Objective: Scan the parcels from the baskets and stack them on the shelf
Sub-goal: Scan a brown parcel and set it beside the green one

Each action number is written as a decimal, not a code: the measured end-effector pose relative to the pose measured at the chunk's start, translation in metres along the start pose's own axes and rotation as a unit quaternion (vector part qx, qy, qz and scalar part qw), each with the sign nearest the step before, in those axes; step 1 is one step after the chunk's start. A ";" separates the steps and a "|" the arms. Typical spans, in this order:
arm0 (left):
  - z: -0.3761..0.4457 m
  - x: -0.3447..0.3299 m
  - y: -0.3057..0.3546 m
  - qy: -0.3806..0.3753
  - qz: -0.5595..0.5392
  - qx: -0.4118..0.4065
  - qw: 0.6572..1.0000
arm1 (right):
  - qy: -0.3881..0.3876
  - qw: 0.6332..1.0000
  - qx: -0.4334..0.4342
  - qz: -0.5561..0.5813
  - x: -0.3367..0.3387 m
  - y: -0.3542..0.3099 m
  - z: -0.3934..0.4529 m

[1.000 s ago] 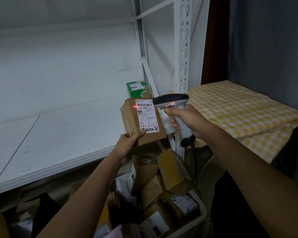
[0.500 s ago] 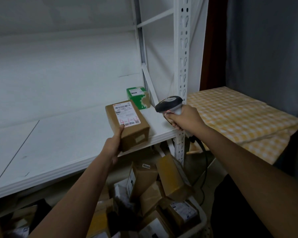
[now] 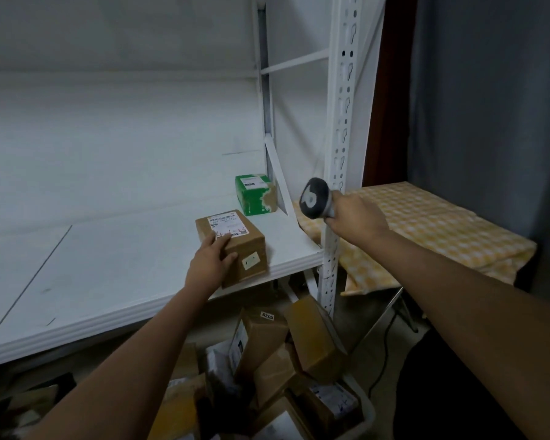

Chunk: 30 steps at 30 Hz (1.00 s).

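Brown cardboard parcel [image 3: 232, 246] with white label up, resting on the white shelf [image 3: 115, 268] near its front edge. Left hand [image 3: 211, 262] on the parcel's near left corner — fingers laid over the top, thumb against the side, gripping it. Green box [image 3: 254, 194] farther back on the same shelf, apart from the parcel, beside the white upright post [image 3: 342, 128]. Right hand [image 3: 351, 217] closed around the handle of a grey scanner [image 3: 314, 198], held in front of the post. Below the shelf edge — basket [image 3: 367, 417] piled with more brown parcels. Yellow checked cloth [image 3: 432, 223] to the right.
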<state>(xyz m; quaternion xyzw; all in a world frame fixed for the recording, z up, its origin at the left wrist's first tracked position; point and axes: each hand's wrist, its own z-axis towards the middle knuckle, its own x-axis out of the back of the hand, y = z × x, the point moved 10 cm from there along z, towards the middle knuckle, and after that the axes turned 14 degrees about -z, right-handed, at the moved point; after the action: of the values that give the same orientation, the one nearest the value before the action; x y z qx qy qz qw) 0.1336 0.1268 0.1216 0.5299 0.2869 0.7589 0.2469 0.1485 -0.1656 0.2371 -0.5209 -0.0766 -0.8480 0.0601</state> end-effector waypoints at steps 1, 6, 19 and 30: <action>0.003 0.001 -0.001 0.006 -0.001 -0.001 1.000 | 0.020 1.000 0.016 -0.003 0.008 -0.009 0.005; 0.029 0.014 -0.010 0.040 -0.006 -0.001 0.999 | 0.028 0.993 -0.001 0.114 0.008 -0.036 0.037; 0.174 0.008 -0.057 0.094 0.024 0.037 0.995 | -0.109 0.896 -0.153 0.403 -0.149 -0.032 0.112; 0.263 -0.010 -0.067 0.182 0.077 0.047 0.979 | -0.133 0.880 -0.143 0.433 -0.197 -0.046 0.140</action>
<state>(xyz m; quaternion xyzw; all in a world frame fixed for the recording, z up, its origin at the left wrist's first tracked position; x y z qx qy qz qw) 0.3903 0.2132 0.1400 0.4142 0.3208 0.8452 0.1057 0.3514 -0.0887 0.1210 -0.6130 0.2713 -0.6620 0.3352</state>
